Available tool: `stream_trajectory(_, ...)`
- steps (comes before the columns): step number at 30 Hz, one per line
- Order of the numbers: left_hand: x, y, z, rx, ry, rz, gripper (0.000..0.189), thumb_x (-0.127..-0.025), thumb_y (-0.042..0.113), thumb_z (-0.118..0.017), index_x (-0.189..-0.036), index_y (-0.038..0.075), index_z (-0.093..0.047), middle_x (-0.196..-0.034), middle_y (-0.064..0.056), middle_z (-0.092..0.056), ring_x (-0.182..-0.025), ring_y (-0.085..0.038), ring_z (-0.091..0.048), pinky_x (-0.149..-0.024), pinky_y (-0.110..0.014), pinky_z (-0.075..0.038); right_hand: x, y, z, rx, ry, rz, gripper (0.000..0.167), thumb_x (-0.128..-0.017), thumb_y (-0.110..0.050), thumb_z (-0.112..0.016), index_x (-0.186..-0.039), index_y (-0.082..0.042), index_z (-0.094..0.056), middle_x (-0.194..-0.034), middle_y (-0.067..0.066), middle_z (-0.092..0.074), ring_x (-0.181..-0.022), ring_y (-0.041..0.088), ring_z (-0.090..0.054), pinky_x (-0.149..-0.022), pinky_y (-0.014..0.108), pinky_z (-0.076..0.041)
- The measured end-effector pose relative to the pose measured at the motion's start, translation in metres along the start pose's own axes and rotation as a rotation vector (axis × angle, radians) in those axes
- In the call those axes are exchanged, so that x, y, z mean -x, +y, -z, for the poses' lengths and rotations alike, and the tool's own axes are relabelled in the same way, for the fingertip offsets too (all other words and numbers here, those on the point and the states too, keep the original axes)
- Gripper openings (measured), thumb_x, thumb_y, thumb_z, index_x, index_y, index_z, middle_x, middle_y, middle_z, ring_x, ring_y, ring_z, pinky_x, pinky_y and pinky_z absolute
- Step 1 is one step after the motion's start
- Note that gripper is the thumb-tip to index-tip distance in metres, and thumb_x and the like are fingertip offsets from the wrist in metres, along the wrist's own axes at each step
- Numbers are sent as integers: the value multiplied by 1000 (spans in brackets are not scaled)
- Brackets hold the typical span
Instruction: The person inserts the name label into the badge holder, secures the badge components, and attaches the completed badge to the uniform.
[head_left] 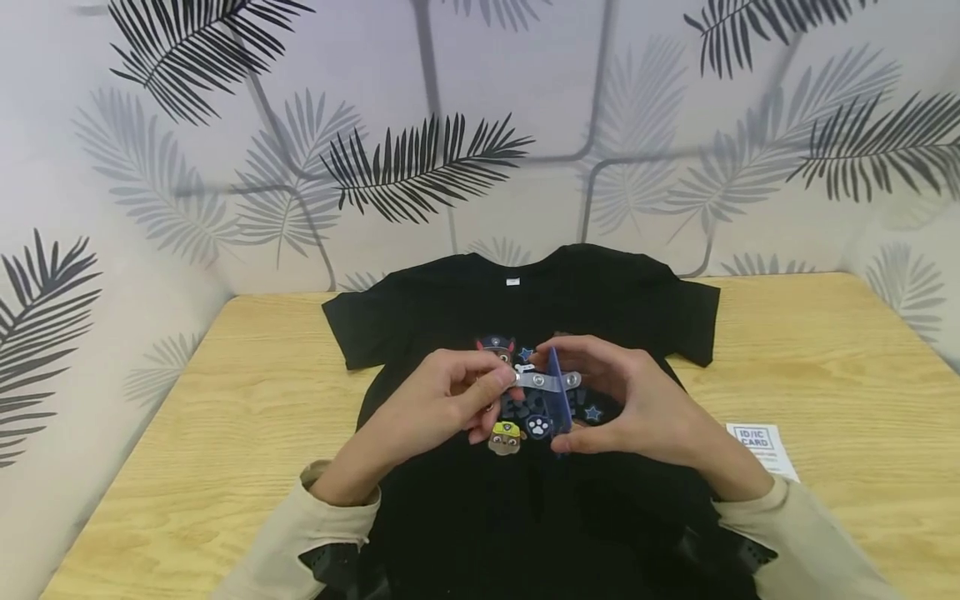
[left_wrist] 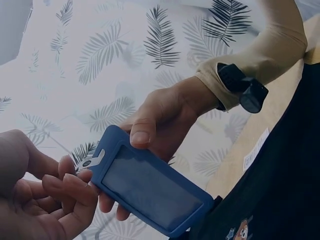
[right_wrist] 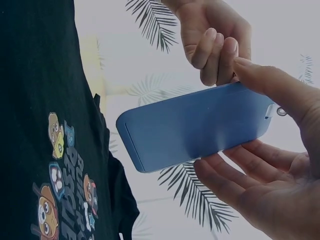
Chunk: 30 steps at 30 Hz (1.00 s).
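Observation:
My right hand [head_left: 645, 396] grips a blue card holder [head_left: 557, 396] by its edges, thumb on one side and fingers on the other. In the head view the holder stands nearly edge-on. A clear strap [head_left: 537, 381] with metal snaps passes through the slot at the holder's end. My left hand [head_left: 450, 396] pinches the strap's left end between thumb and finger. The left wrist view shows the holder's framed window [left_wrist: 150, 182], and the right wrist view its plain blue back [right_wrist: 195, 127]. Both hands are over a black printed T-shirt [head_left: 442, 308].
The T-shirt lies spread on a wooden table [head_left: 225, 392], its collar toward the wall. A white card printed "ID/IC CARD" [head_left: 761, 446] lies beside my right forearm. Behind the table hangs a pale leaf-patterned backdrop [head_left: 525, 83].

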<state>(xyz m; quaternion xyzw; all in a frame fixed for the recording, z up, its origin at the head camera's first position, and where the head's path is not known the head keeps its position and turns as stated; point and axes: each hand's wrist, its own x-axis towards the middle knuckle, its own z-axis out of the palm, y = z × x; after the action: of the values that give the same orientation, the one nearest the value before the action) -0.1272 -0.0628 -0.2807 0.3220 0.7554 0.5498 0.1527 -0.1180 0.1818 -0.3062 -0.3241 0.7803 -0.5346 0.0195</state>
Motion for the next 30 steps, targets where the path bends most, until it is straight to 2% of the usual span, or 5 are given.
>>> stream_trajectory(9,-7,-5,-9,-97,47,10,21,-100,10,-52,-87,0,-64,-57,0,-51,-49,-13,-48,-47,-25,-43,6,2,6,52,57,3,75,-69,-4,-87,-134,-2,-51,-130,9,-58,-117,26,-58,-98,25,-46)
stream_trajectory(14,-8,-6,-18,-141,69,4,20,-99,9,-53,-85,2,-65,-57,2,-54,-48,-9,-50,-46,-24,-45,11,-2,10,138,66,-1,77,-65,-7,-89,-133,-5,-53,-131,6,-59,-116,22,-60,-98,25,-46)
stream_trajectory(21,-10,-7,-23,-103,61,53,18,-97,8,-55,-85,1,-67,-60,-4,-60,-48,-9,-52,-46,-23,-46,17,1,10,237,100,45,76,-63,-7,-91,-129,-2,-55,-123,10,-64,-108,24,-65,-92,18,-48)
stream_trajectory(26,-11,-11,-22,-57,71,93,17,-96,10,-59,-88,-1,-70,-65,-5,-66,-50,-11,-56,-52,-31,-54,19,5,10,348,172,78,76,-58,-3,-92,-126,-2,-57,-116,12,-66,-101,28,-67,-91,18,-49)
stream_trajectory(30,-12,-15,-20,-16,80,115,17,-95,12,-61,-88,-1,-70,-67,-9,-67,-51,-12,-58,-54,-31,-56,19,5,11,344,196,70,77,-57,-2,-92,-126,-3,-57,-116,11,-66,-101,28,-67,-91,20,-49)
